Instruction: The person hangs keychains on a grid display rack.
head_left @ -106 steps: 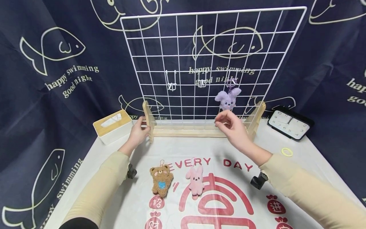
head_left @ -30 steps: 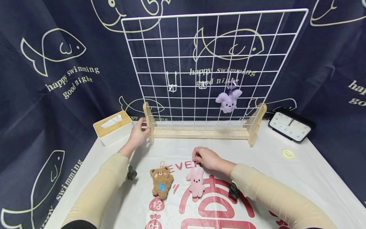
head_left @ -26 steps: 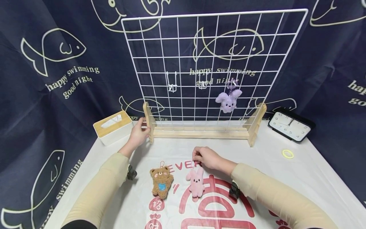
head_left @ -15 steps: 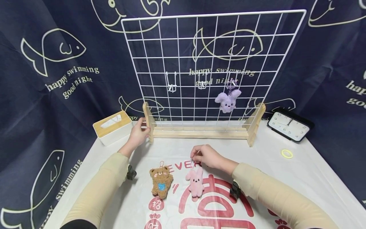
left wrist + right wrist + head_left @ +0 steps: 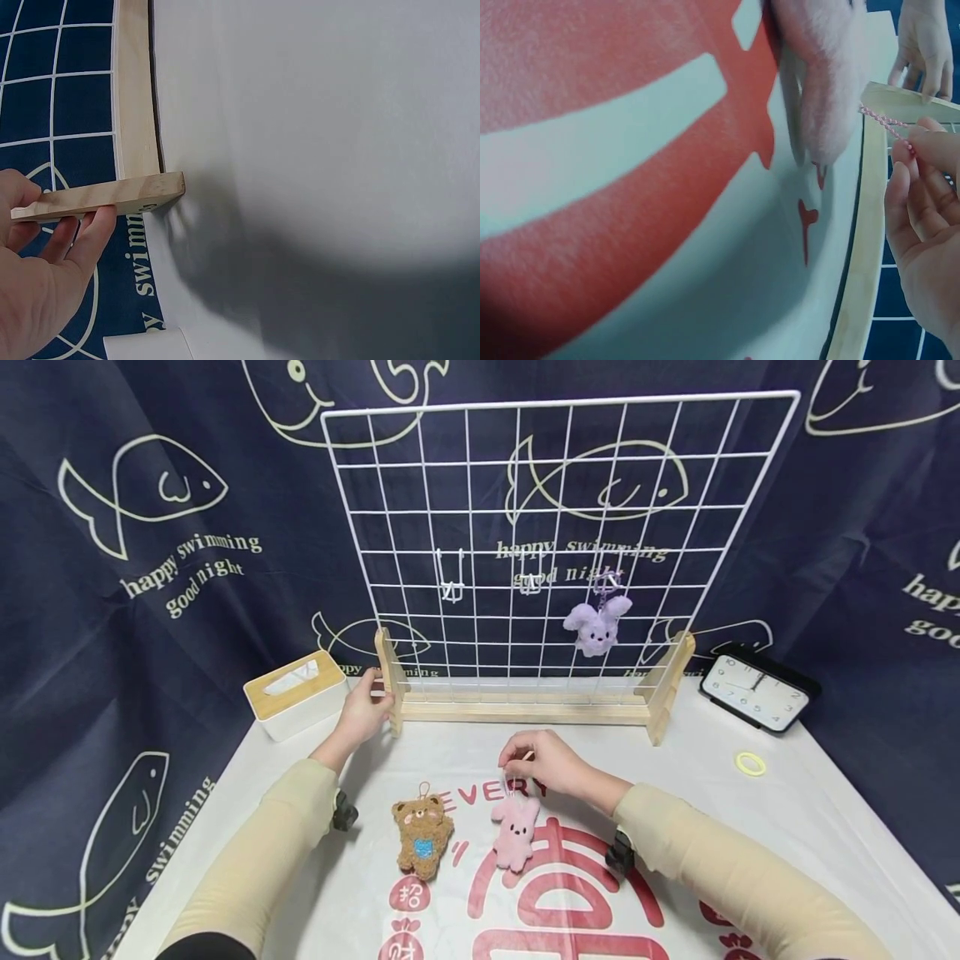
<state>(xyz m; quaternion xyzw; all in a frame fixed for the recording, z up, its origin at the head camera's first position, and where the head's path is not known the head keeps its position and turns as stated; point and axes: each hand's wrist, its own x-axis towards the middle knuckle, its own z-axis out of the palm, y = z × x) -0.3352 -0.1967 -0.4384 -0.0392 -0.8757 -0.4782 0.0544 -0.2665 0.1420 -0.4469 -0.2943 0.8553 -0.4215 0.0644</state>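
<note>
My right hand [image 5: 551,762] pinches the chain [image 5: 885,118] of a pink bunny plush keychain [image 5: 515,833] between thumb and fingers. The bunny hangs tilted just below the hand, at or barely off the table. At the left end of the white wire grid rack, my left hand [image 5: 363,710] grips the wooden side support [image 5: 97,198], thumb on one face and fingers on the other. A purple bunny keychain [image 5: 597,628] hangs from the right hook of the grid [image 5: 491,512]. To the left of the pink bunny lies a brown bear keychain [image 5: 423,839] with a blue patch.
Two white hooks, a left one [image 5: 452,589] and a middle one [image 5: 530,583], carry nothing. A tissue box [image 5: 297,693] stands left of the rack. On the right are a clock [image 5: 757,689] and a yellow ring [image 5: 750,764]. A dark fish-print curtain [image 5: 180,635] hangs behind.
My right hand has come down from below the purple bunny to the pink bunny and taken its chain. It has just raised the pink bunny slightly. The left hand stays put.
</note>
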